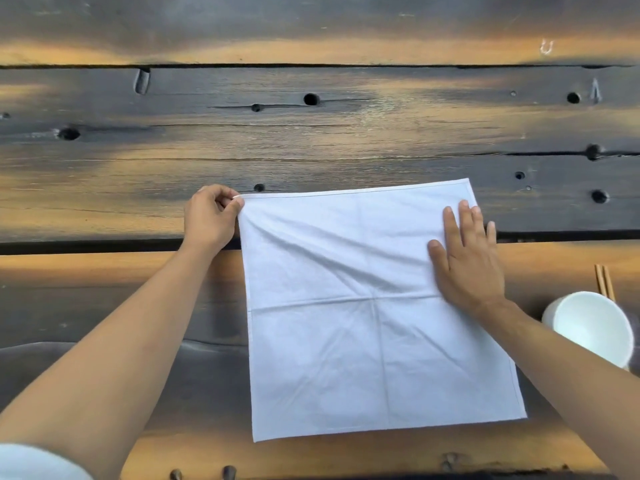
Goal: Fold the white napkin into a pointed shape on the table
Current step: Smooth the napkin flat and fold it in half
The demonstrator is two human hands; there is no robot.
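The left hand [211, 216] is pinching the flat white cloth napkin [363, 313] at its upper-left corner; the right hand [467, 258] is pressing it with straight fingers. Uneven pulling may be skewing the fold.

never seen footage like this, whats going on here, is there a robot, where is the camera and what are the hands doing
There is no robot here: these are a person's two bare arms. The one picture comes from a camera worn on the person's head, looking forward and down, so the arms reach in from the bottom. On the dark wooden table lies a white napkin, spread open and showing old fold creases. The left hand pinches the napkin's far left corner. The right hand lies flat with straight fingers on the napkin near its right edge, holding it down. To the right stand a white cup and, just beyond it, a pair of wooden chopsticks.
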